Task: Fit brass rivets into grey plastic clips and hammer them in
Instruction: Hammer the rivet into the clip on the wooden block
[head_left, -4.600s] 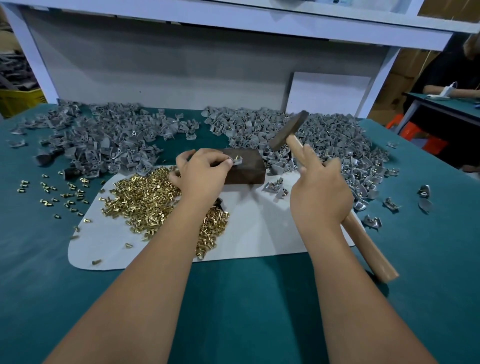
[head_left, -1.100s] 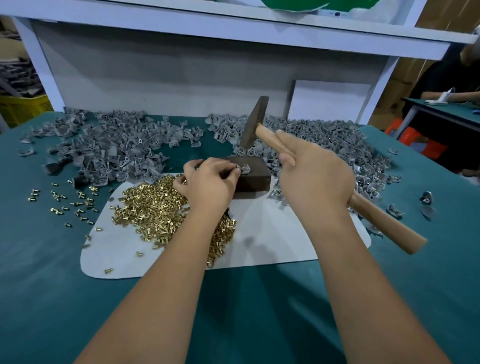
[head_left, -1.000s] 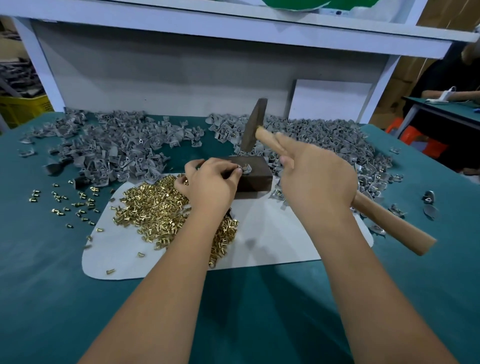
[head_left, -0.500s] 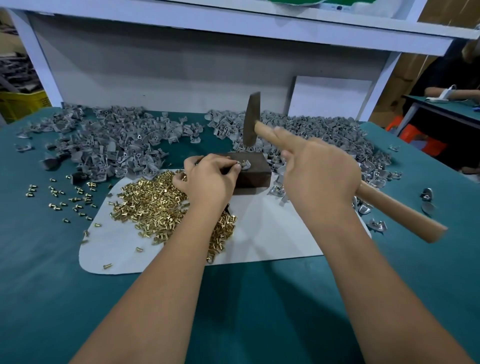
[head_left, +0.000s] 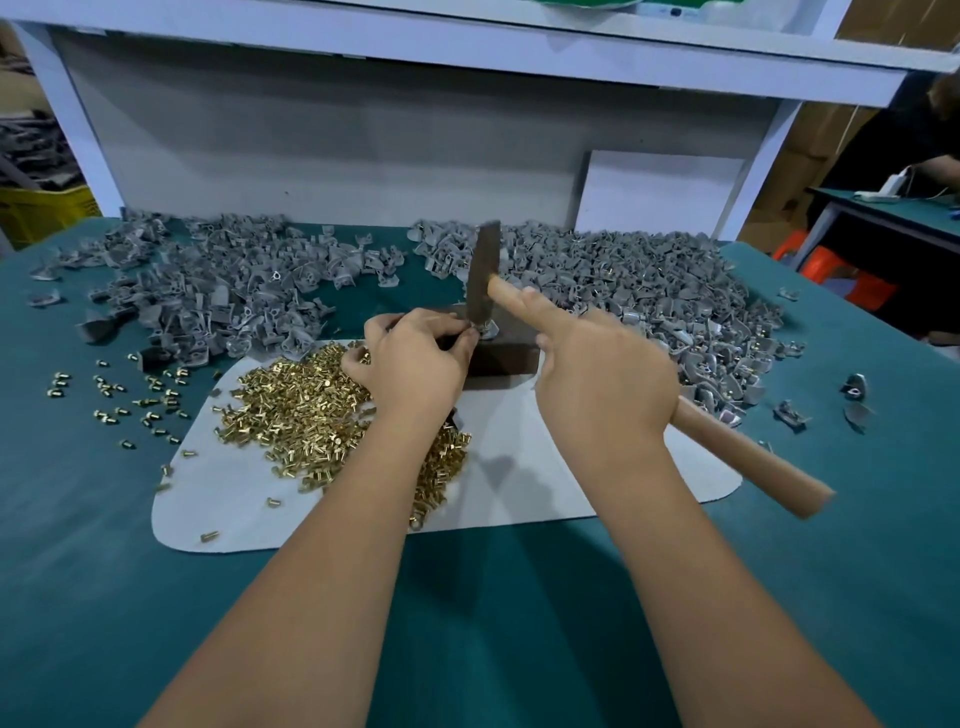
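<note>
The left hand pinches a grey clip on the dark block, just at 12 o'clock of the brass rivets. The right hand grips the hammer, its head meeting the clip. A skewed blow could catch those fingertips.

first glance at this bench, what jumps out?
The hammer, gripped by the right hand, has its head down on a grey clip that the left hand pinches on the dark block at centre. Just left of it, a heap of brass rivets gleams on the white mat. Grey clip piles sprawl across the back of the green table.
</note>
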